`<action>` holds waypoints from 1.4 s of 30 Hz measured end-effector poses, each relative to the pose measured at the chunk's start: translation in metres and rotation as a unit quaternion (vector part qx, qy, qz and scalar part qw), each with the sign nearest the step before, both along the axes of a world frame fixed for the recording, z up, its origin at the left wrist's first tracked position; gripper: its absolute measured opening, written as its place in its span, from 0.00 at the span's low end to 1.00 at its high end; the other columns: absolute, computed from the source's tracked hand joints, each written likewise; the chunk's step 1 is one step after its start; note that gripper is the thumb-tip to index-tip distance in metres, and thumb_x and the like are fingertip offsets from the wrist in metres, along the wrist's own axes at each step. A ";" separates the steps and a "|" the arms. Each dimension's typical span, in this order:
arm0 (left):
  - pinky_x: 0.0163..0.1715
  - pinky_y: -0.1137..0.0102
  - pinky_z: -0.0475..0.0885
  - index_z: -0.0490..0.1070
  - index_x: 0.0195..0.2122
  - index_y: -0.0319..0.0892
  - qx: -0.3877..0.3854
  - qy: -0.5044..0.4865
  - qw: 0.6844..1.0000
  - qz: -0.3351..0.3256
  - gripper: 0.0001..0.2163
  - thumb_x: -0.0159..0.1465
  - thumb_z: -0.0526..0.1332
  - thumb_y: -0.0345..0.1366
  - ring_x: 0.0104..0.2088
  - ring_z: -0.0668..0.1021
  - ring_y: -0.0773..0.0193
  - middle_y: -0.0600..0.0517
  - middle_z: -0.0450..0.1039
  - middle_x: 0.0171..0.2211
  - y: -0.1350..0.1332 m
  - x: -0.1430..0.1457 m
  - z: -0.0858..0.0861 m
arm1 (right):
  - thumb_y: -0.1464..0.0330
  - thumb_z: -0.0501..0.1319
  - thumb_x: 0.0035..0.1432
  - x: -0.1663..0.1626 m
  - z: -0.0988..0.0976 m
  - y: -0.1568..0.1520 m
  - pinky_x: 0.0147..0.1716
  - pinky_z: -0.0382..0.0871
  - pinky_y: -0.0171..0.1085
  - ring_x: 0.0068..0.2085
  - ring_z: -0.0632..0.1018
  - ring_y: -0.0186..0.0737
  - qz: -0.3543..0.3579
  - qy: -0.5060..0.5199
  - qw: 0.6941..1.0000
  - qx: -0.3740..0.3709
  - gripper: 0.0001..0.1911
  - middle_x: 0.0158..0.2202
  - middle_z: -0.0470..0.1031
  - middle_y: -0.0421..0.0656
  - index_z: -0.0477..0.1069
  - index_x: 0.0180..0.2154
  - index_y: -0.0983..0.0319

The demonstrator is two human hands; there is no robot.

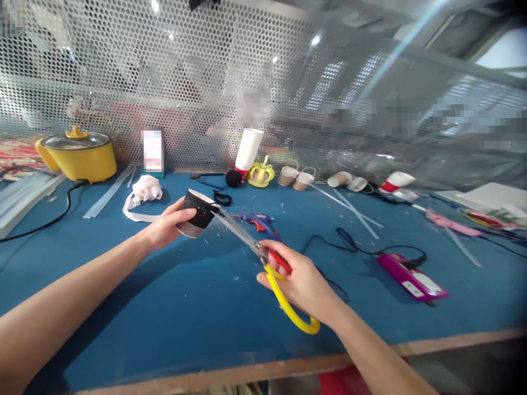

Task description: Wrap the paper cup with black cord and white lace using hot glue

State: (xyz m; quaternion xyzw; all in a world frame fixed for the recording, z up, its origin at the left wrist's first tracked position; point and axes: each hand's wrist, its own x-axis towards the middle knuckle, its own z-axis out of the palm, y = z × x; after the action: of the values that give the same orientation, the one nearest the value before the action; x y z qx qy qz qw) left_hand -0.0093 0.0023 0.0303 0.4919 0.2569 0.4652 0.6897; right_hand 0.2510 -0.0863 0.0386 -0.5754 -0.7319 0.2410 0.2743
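My left hand (167,224) is closed around a small paper cup (200,207) wrapped with a black band and tilted on its side. Scissors (242,233) with yellow and red handles are in my right hand (302,277), fingers through the grips. The blade tips touch the cup's rim at the black band's edge. Small white scraps lie on the blue table below. Just behind the scissors rests a blue hot glue gun (263,224). A bundle of white ribbon (146,189) sits beyond my left hand, with one strip running toward it.
A yellow electric pot (80,156) stands at the back left, its cord on the table. Along the back are stacked paper cups (249,151), a yellow crown-shaped piece (261,174) and small handled cups (303,180). A purple power strip (411,277) with black cables lies at right.
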 end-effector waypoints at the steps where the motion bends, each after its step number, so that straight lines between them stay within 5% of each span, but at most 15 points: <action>1: 0.32 0.70 0.69 0.67 0.40 0.40 0.003 0.009 1.000 0.001 0.18 0.49 0.64 0.39 0.32 0.76 0.62 0.51 0.74 0.34 0.001 -0.001 0.000 | 0.66 0.63 0.46 0.000 0.001 0.000 0.22 0.64 0.29 0.23 0.64 0.30 0.001 -0.012 1.000 0.015 0.21 0.26 0.62 0.36 0.65 0.45 0.58; 13: 0.31 0.70 0.68 0.67 0.42 0.39 -0.034 0.065 0.996 -0.046 0.20 0.49 0.65 0.41 0.32 0.75 0.62 0.50 0.74 0.33 -0.012 0.008 0.005 | 0.64 0.66 0.46 -0.015 -0.001 0.010 0.27 0.67 0.33 0.28 0.68 0.35 0.022 -0.097 0.979 0.177 0.22 0.29 0.65 0.40 0.65 0.43 0.61; 26: 0.34 0.69 0.68 0.65 0.47 0.39 -0.006 0.111 0.994 0.018 0.24 0.51 0.65 0.44 0.37 0.74 0.60 0.47 0.72 0.39 -0.007 0.007 0.003 | 0.56 0.66 0.42 -0.019 -0.001 0.019 0.28 0.66 0.35 0.28 0.69 0.36 -0.018 -0.137 0.975 0.175 0.24 0.29 0.66 0.40 0.66 0.40 0.60; 42: 0.26 0.72 0.65 0.66 0.40 0.38 -0.068 0.072 0.995 0.015 0.21 0.49 0.66 0.43 0.27 0.72 0.67 0.52 0.70 0.29 -0.011 0.013 0.006 | 0.54 0.59 0.51 -0.021 -0.010 0.021 0.29 0.67 0.34 0.25 0.68 0.35 -0.014 -0.110 0.967 0.230 0.23 0.25 0.66 0.41 0.68 0.43 0.64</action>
State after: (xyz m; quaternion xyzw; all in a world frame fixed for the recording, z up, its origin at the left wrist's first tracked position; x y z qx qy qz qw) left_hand 0.0035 -0.0091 0.0360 0.4724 0.3442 0.4205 0.6939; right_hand 0.2305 -0.0652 0.0287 -0.5298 -0.7852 -0.0026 0.3206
